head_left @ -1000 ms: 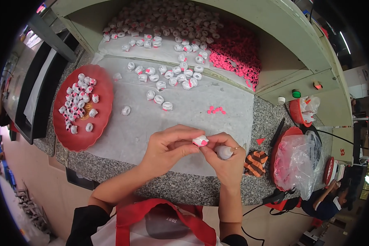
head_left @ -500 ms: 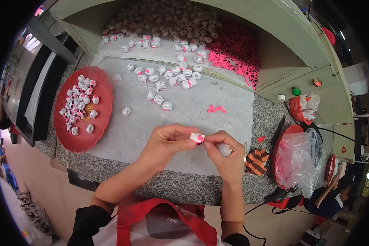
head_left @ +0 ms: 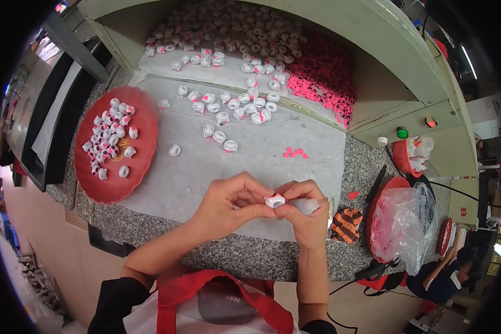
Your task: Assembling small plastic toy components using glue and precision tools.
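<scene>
A small white rounded toy piece with a pink and dark patch is pinched between the thumb and fingers of my left hand. My right hand touches the piece's right side with thumb and forefinger. Tucked in the same right hand is a small translucent white bottle, its lower part hidden by the fingers. Beyond my hands, several small pink pieces lie on the pale sheet. Similar white pieces are scattered farther back.
On the left, a red scalloped plate holds many white-and-pink pieces. Heaps of white pieces and pink pieces fill the shelf. At right are an orange-and-brown striped cloth, a plastic bag and a red basket.
The white piece has been turned, so its pink patch now faces up and away. Both hands have shifted slightly lower, and the right fingers have closed in on the piece.
</scene>
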Available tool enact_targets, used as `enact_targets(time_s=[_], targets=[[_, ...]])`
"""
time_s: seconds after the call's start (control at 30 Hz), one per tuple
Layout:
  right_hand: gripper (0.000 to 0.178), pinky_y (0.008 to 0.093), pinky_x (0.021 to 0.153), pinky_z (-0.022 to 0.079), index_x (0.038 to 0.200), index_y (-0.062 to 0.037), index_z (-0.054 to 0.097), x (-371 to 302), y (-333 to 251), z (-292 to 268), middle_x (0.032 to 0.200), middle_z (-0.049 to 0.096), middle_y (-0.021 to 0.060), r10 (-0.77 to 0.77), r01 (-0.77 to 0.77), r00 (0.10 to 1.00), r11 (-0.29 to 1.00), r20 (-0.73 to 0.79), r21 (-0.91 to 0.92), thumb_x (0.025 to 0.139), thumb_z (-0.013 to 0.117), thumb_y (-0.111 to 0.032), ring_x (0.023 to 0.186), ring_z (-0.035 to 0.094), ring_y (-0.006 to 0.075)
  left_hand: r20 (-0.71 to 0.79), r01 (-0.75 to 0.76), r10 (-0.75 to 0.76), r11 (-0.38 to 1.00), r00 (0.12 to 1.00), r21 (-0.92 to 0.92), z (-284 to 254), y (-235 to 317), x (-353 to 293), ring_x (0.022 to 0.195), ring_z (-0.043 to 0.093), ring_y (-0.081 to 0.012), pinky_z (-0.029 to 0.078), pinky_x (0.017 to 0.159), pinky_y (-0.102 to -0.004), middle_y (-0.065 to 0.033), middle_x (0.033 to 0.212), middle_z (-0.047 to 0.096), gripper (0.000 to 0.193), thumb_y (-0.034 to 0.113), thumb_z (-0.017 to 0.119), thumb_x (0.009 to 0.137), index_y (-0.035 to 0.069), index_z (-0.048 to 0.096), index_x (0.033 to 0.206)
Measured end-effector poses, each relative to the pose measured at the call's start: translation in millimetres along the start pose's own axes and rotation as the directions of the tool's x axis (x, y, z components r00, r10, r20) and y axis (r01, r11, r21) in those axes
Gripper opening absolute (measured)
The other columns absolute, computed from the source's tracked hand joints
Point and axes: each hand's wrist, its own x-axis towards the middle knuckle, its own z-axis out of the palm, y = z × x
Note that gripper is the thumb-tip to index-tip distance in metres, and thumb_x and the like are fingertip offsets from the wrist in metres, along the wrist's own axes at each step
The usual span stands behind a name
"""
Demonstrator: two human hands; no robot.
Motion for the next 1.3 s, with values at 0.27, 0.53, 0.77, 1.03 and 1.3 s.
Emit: enact_targets(time_s=[0.27, 0.53, 0.77, 1.03, 1.3], targets=[[0.022, 0.0224, 0.057, 0.046, 0.085, -0.0014, 0.052, 4, 8, 16, 0.089, 0.06, 0.0124, 0.147, -0.146, 0.986, 0.989, -0.074, 0.024, 0.071, 0.069, -0.001, 0.071, 0.056, 0.0117, -0.203, 0.069, -0.028, 0.978, 0.979, 0.197, -18, 13, -6, 0.082, 0.061, -0.014, 0.051, 0.07, -0.0272, -0.0117, 0.092, 0.063, 0.022, -0.006, 0.058, 0.077, -0.005, 0.055, 0.098], [0.029, 0.0287, 0.068, 0.049, 0.097, -0.0023, 0.043, 6, 23, 10, 0.086, 0.048, 0.0058, 0.143, -0.176, 0.977, 0.959, -0.157, -0.22, 0.073, 0.058, 0.004, 0.069, 0.054, 0.0144, -0.251, 0.391, 0.721, -0.03, 0.645, 0.92, -104, 31, -11, 0.081, 0.056, -0.0223, 0.048, 0.061, -0.0314, -0.0083, 0.099, 0.055, 0.031, 0.003, 0.059, 0.071, 0.012, 0.062, 0.1], [0.033, 0.0259, 0.064, 0.049, 0.106, 0.0001, 0.044, -3, -5, 19, 0.076, 0.049, 0.0047, -0.02, -0.027, 0.978, 0.976, -0.21, -0.215, 0.075, 0.056, 0.003, 0.065, 0.054, 0.0132, 0.07, -0.058, 0.293, -0.051, 0.953, 0.997, -48, -12, 30, 0.079, 0.055, -0.0239, 0.049, 0.066, -0.0306, -0.0095, 0.087, 0.055, 0.032, 0.004, 0.055, 0.068, 0.003, 0.059, 0.1], [0.033, 0.0234, 0.059, 0.042, 0.102, 0.0023, 0.05, -23, -17, 22, 0.077, 0.051, 0.0055, -0.443, 0.221, 0.808, 0.839, -0.388, -0.498, 0.077, 0.052, -0.018, 0.059, 0.045, 0.0123, -0.047, 0.179, -0.263, 0.768, 0.964, -0.615, -12, 19, 13, 0.091, 0.06, -0.0209, 0.05, 0.077, -0.0264, -0.0102, 0.104, 0.057, 0.039, 0.0, 0.056, 0.081, 0.001, 0.048, 0.118], [0.032, 0.0254, 0.047, 0.045, 0.093, 0.0037, 0.051, -37, -30, 28, 0.07, 0.058, 0.0133, -0.643, 0.48, 0.764, 0.502, 0.061, -0.72, 0.063, 0.059, -0.002, 0.05, 0.054, 0.0168, -0.258, -0.233, 0.223, 0.972, 0.94, -0.007, 4, 7, 6, 0.092, 0.058, -0.0204, 0.052, 0.077, -0.0304, -0.0147, 0.102, 0.054, 0.031, -0.013, 0.06, 0.071, -0.005, 0.049, 0.099]])
